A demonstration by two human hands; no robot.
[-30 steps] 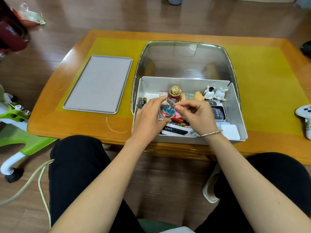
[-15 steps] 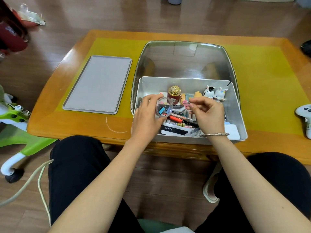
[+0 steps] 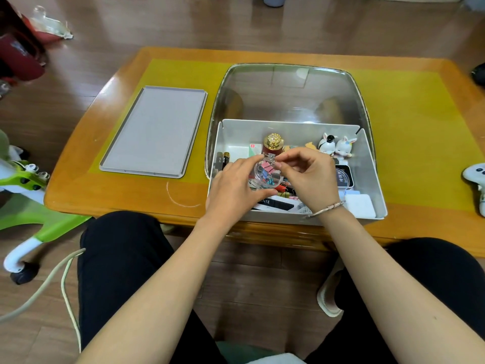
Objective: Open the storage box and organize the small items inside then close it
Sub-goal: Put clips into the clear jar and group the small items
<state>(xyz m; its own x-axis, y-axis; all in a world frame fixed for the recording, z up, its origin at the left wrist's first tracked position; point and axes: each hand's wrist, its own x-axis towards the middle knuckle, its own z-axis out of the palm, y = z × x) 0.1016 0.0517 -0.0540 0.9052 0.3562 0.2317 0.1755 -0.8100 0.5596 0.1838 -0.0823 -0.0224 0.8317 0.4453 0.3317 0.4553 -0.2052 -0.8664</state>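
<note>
A flat grey tray (image 3: 154, 132) lies at nine o'clock on the wooden table (image 3: 78, 190). Beside it stands the white storage box (image 3: 367, 177), its clear lid (image 3: 288, 93) swung back toward twelve o'clock. Over the box's middle, the left hand (image 3: 231, 190) grips a small clear round container (image 3: 267, 174) holding coloured binder clips, while the right hand (image 3: 312, 177) pinches a pink binder clip (image 3: 271, 158) at its rim. Inside the box: batteries (image 3: 223, 160) at nine o'clock, a gold-capped bottle (image 3: 273, 143) and two rabbit figurines (image 3: 337, 147) along the far wall.

Bare forearms, silver bracelet (image 3: 326, 208), black trousers (image 3: 123, 261)
</note>
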